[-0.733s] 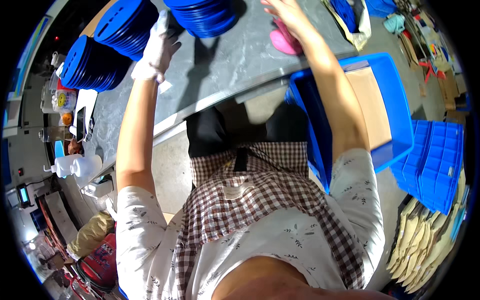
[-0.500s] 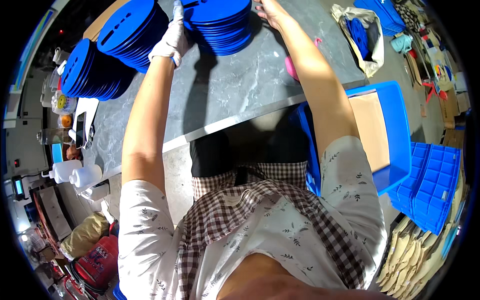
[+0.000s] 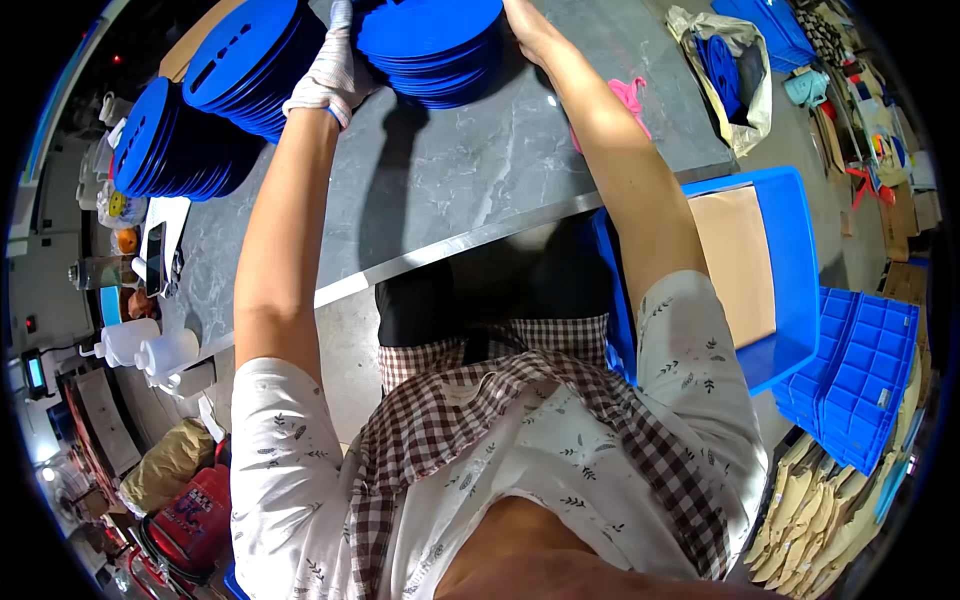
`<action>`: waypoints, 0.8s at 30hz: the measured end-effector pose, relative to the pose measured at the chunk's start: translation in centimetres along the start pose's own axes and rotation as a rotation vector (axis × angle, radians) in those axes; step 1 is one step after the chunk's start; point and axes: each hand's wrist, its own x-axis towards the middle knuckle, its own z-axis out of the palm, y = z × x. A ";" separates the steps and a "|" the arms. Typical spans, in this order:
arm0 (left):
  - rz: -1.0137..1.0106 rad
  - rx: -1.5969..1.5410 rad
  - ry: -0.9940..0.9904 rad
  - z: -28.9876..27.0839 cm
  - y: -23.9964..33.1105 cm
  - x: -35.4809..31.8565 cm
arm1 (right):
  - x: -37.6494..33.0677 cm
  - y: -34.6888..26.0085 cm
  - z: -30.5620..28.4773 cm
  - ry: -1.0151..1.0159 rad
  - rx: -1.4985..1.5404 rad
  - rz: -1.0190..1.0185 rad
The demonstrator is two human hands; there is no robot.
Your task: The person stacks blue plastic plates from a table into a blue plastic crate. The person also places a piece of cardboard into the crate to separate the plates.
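Note:
At the top of the head view, a stack of thin blue plastic discs [image 3: 430,50] stands on the grey marbled table [image 3: 470,170]. My left hand [image 3: 328,75], in a whitish knit glove, is closed against the stack's left side with one finger stretched along it. Bare, my right hand [image 3: 532,35] is closed against the right edge; its fingertips are cut off by the picture's top. Narrow gaps show between some discs. To the left, another disc stack [image 3: 245,60] with slots in its top leans over, beside a further tilted disc stack [image 3: 150,140].
A pink cloth [image 3: 628,100] lies near my right forearm. Beyond the table's right edge are a cream bag [image 3: 755,110] with blue things inside, a blue bin [image 3: 795,260] with cardboard, and stacked blue crates [image 3: 850,370]. White bottles [image 3: 165,352] stand at the left edge.
My right hand, spread and apart from the stack before, has come in to its right edge. The upper discs sit slightly farther left. More of the pink cloth shows.

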 end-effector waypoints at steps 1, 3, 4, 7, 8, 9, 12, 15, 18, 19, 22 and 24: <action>-0.018 -0.031 -0.035 1.2 0.2 0.1 | -0.1 -0.7 -0.9 0.020 -0.010 -0.051; -0.006 0.151 -0.132 1.9 0.2 0.3 | -1.1 -2.2 -2.8 0.060 -0.021 -0.152; -0.009 0.181 -0.111 2.1 -0.3 -0.8 | -3.6 -4.7 -1.6 0.011 0.047 -0.069; -0.083 0.201 0.000 5.2 -1.9 -4.2 | -12.4 -12.3 -0.2 0.390 -0.357 -0.226; -0.213 -0.046 -0.195 5.4 -3.7 -3.3 | -13.7 -12.7 -3.2 0.206 -0.169 -0.256; -0.186 -0.066 -0.220 8.2 -5.1 -4.9 | -15.2 -12.6 -5.6 0.257 -0.210 -0.226; -0.302 -0.273 -0.459 12.6 -9.4 -6.4 | -20.6 -13.8 -12.3 0.374 -0.331 -0.151; -0.397 -0.201 -0.597 15.8 -14.8 -7.5 | -27.3 -15.2 -20.0 0.421 -0.400 0.099; -0.586 -0.304 -0.631 17.7 -21.0 -7.3 | -33.6 -16.6 -24.7 0.488 -0.492 0.539; -0.741 -0.301 -0.500 18.8 -22.7 -7.3 | -33.9 -16.9 -24.1 0.547 -0.491 0.573; -0.937 -0.341 -0.277 20.2 -24.1 -8.0 | -34.7 -15.7 -26.9 0.494 -0.496 0.799; -1.011 -0.358 -0.210 19.9 -24.8 -8.0 | -33.7 -14.2 -28.1 0.454 -0.496 0.875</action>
